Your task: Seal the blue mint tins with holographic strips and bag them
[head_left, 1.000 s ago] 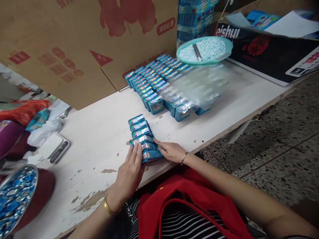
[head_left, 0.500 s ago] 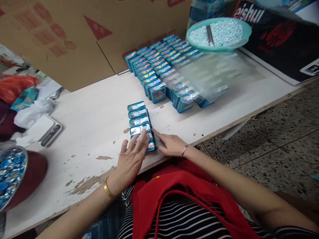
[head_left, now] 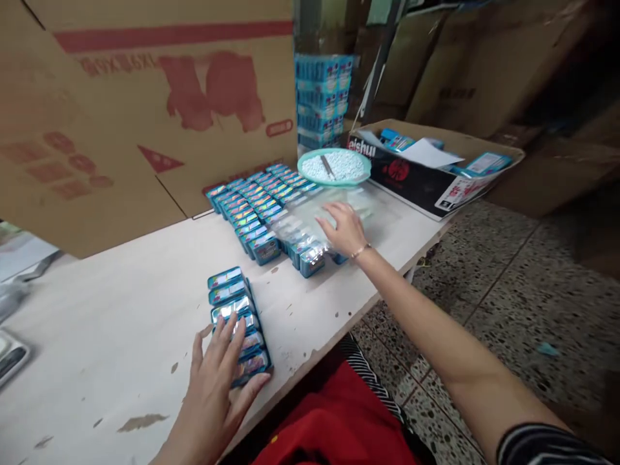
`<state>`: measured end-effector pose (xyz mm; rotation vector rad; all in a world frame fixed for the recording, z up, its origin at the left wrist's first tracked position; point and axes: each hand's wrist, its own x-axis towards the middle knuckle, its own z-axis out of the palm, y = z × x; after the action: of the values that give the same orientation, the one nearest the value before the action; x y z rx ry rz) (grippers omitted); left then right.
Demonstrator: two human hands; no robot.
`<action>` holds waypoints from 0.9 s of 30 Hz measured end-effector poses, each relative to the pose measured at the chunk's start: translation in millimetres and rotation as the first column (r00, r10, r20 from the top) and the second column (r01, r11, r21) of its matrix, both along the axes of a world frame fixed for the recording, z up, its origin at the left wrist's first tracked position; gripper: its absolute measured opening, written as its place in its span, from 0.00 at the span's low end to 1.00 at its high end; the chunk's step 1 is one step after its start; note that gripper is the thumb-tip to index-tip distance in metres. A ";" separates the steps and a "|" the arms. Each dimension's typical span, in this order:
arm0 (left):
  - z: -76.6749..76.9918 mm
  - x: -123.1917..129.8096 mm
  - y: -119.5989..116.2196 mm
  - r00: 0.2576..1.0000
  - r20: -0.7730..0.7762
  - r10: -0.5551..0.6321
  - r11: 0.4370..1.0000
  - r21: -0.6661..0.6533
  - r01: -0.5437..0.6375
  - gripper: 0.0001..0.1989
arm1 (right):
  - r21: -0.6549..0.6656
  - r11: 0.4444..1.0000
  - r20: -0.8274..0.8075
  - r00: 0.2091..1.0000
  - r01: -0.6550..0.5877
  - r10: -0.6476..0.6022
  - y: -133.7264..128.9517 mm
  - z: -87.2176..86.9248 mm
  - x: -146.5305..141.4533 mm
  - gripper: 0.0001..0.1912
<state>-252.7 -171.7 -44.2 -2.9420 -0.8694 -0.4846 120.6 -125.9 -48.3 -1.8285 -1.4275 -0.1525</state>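
A short row of small blue tins (head_left: 232,294) with shiny tops stands near the table's front edge. My left hand (head_left: 213,374) lies over the nearer tins with its fingers spread and its thumb at their near end. Farther right, my right hand (head_left: 345,231) is over a pile of clear plastic bags (head_left: 303,219), fingers apart and slightly bent. Whether its fingertips touch the plastic, I cannot tell. The bags lie across part of a larger block of similar blue tins (head_left: 252,213), hiding some of them.
Behind the tins is a green bowl (head_left: 358,177) of small pale pellets with a dark strip on top. A large cardboard box (head_left: 121,155) walls off the back. At right stands an open black carton (head_left: 411,177) holding blue packs. Wrapped blue packs (head_left: 322,97) are stacked behind.
My right hand has left the side of the tin row and reached out to the plastic bags. My left hand stays on the row. The view has swung up and right.
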 end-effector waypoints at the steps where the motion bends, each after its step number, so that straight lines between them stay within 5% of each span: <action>1: 4.5 2.8 3.1 1.000 0.028 -0.009 1.000 -0.020 0.009 0.34 | -0.079 0.994 0.028 0.997 0.072 -0.070 12.3 -1.0 17.0 0.23; 6: 9.3 19.4 10.4 0.994 0.046 -0.098 0.986 -0.133 0.104 0.30 | -0.474 0.881 0.026 1.000 0.013 -0.001 42.4 -32.9 42.6 0.28; 9: 8.9 35.6 14.8 0.985 0.046 -0.165 0.966 -0.194 0.171 0.28 | -0.472 0.881 0.013 1.000 0.004 0.002 45.2 -46.5 36.4 0.23; 13: 26.5 68.6 28.4 0.972 0.026 -0.235 0.901 -0.370 0.227 0.22 | -0.449 0.893 -0.007 0.999 0.029 -0.036 50.3 -47.5 36.2 0.18; 19: 46.2 119.2 46.4 0.978 0.102 -0.182 0.703 -0.682 0.202 0.18 | -0.414 0.909 -0.050 0.997 0.041 -0.067 58.6 -50.1 41.0 0.15; 23: 33.4 155.8 60.3 0.966 0.234 0.109 0.445 -0.880 0.163 0.20 | -0.278 0.959 -0.320 0.946 -0.045 -0.048 64.6 -48.1 51.1 0.12; 25: 27.6 181.5 72.5 0.877 0.305 0.370 0.300 -0.933 0.198 0.26 | -0.190 0.978 -0.463 0.886 -0.089 -0.009 65.9 -41.3 56.6 0.13; 27: 24.7 210.3 86.4 0.732 0.332 0.595 0.211 -0.943 0.256 0.32 | -0.109 0.987 -0.523 0.851 -0.118 0.044 62.9 -32.0 57.9 0.16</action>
<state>-42.4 -85.3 -19.5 -3.4925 -2.4688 -1.5632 178.5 -63.0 -80.3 -1.7333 -1.1395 0.4683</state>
